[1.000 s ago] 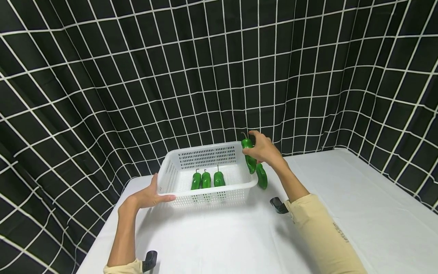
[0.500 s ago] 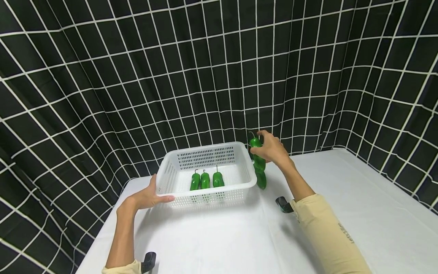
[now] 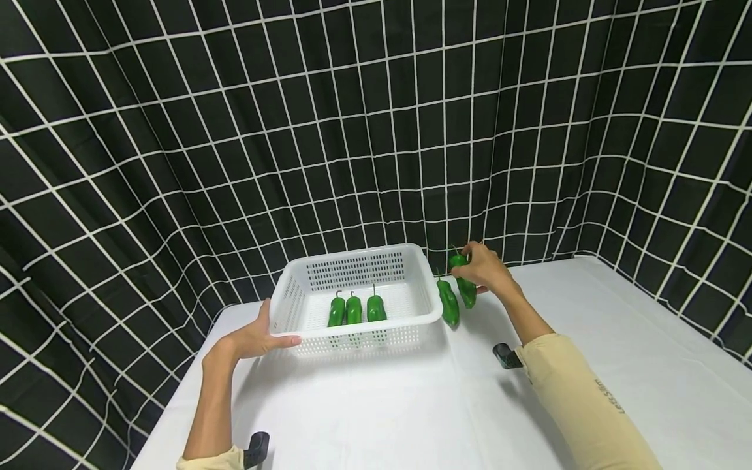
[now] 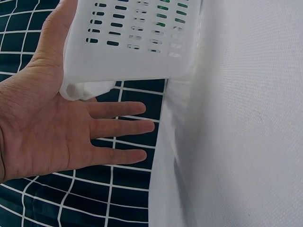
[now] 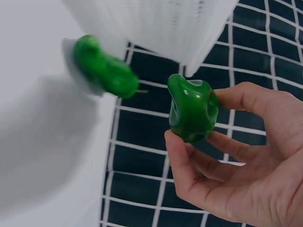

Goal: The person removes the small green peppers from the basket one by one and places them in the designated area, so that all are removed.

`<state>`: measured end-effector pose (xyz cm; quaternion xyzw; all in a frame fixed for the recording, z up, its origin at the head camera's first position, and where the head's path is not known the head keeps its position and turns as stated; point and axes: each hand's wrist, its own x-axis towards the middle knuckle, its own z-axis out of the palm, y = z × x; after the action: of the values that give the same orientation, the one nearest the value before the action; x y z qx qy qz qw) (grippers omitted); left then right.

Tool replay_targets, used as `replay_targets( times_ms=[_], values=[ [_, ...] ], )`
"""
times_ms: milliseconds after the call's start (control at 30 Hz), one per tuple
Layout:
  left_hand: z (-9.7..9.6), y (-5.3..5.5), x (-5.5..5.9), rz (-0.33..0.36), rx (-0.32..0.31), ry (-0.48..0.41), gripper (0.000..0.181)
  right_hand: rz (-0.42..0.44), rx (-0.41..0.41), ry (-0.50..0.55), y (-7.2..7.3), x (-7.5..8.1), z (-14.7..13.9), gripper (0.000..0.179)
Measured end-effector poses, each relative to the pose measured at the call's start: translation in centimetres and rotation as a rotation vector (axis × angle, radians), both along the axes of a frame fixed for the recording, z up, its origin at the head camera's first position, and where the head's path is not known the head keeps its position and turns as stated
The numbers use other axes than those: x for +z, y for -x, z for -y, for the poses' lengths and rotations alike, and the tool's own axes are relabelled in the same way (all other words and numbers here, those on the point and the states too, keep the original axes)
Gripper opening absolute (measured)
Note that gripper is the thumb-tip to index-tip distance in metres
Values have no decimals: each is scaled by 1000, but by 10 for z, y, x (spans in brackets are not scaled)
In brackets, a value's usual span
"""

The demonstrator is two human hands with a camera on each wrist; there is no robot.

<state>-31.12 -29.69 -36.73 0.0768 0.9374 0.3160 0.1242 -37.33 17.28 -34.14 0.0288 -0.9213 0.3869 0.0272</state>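
Pinched between my right hand's (image 3: 486, 267) thumb and fingers is a green pepper (image 3: 467, 292), stem up and tilted, low over the table right of the basket. The right wrist view looks at this pepper (image 5: 191, 109) end-on. Just left of it, another green pepper (image 3: 448, 303) lies on the cloth against the basket's right side. My left hand (image 3: 243, 339) rests at the near left corner of the white plastic basket (image 3: 423, 320), thumb along the front. In the left wrist view, three fingers (image 4: 120, 127) stretch out straight below the basket corner. Three green peppers (image 3: 354, 309) lie inside.
A white cloth (image 3: 376, 405) covers the table. Behind and at both sides hangs a black curtain (image 3: 352, 130) with a white grid, close to the table's back edge. Each wrist wears a dark device, one (image 3: 506, 356) on the right and another (image 3: 256, 449) on the left.
My right hand has carried its pepper from the basket's right rim rightward and down, past the pepper on the table. The left hand and basket stay in place.
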Motion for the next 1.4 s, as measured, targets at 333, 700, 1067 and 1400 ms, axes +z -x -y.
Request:
replay_targets(
  times_ms=[333, 700, 1067, 1400],
  values=[
    [1, 1, 0, 9, 10, 17, 142, 73, -20, -24, 14, -33, -11, 64],
    [0, 1, 0, -1, 1, 36, 143, 149, -23, -26, 23, -54, -11, 67],
    [0, 2, 2, 0, 4, 53, 144, 145, -6, -33, 26, -62, -10, 62],
    [1, 5, -3, -28, -12, 0, 138, 150, -14, -46, 28, -65, -6, 66]
  ],
)
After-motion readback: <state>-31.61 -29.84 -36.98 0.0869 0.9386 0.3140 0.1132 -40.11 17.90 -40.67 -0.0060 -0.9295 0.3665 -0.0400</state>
